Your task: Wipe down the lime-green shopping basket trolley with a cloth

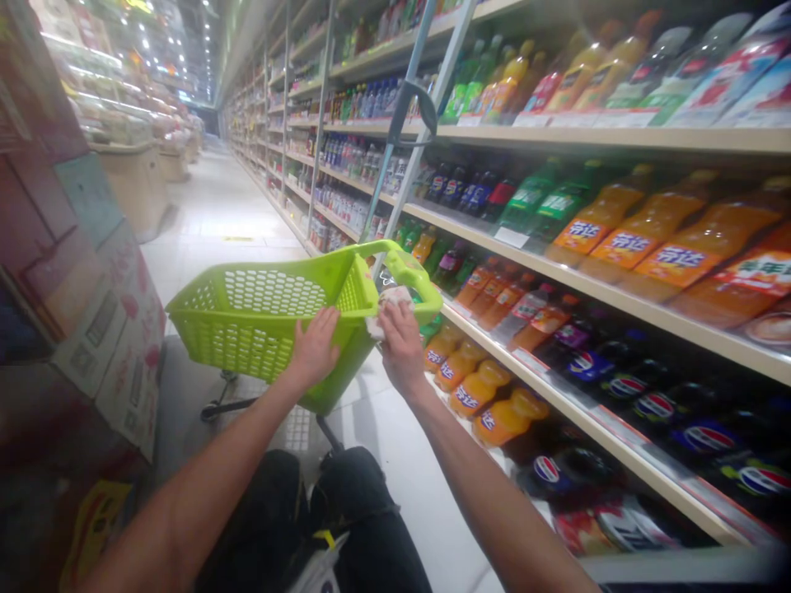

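A lime-green plastic shopping cart (349, 362) with perforated basket walls stands in front of me, its handle (423, 284) toward the right. My left hand (315, 344) is closed over the near rim of the basket, with the fingertips on top. In my right hand (400, 338) is a crumpled white cloth (396, 295), pressed on the cart where the basket meets the handle. The fingers are bent over the cloth. Inside the basket I see no goods; part of its floor is hidden by the near wall.
Shelves (618, 272) of soft drink bottles run along the right side. Stacked cartons (105, 329) stand close on the left. A pale tiled aisle (203, 198) leads away past display counters (129, 177). My dark-trousered knees (358, 502) are just below the cart.
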`<state>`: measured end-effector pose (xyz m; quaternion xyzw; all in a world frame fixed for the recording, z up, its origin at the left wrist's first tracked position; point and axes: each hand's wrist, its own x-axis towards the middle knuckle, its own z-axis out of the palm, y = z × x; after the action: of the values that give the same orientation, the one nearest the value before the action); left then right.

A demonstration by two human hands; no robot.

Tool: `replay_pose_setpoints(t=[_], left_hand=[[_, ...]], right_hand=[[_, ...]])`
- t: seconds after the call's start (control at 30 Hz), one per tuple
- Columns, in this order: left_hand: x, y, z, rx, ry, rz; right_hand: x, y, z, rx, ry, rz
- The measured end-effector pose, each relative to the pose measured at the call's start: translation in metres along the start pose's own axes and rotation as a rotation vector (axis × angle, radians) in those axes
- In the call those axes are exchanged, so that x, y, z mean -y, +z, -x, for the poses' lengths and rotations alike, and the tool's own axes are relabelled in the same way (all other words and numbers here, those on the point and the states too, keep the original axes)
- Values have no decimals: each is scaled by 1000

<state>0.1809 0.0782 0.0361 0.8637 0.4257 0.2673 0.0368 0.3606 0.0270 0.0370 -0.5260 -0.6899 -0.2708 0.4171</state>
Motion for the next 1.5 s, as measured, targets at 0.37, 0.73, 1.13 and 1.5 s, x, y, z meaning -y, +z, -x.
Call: replay_pose_setpoints(t=[0.37,0.73,1.13,1.5], left_hand=[[1,5,7,-23,18,-100],[-31,-1,11,-183,-137,648],[-73,12,48,164,-436,1789],[-60,14,61,226,-601,1677]], right_hand=[[19,30,65,144,-105,-128],[42,-11,53,147,-163,-300],[49,-4,64,39,57,-173],[55,-7,73,225,-21,-155]])
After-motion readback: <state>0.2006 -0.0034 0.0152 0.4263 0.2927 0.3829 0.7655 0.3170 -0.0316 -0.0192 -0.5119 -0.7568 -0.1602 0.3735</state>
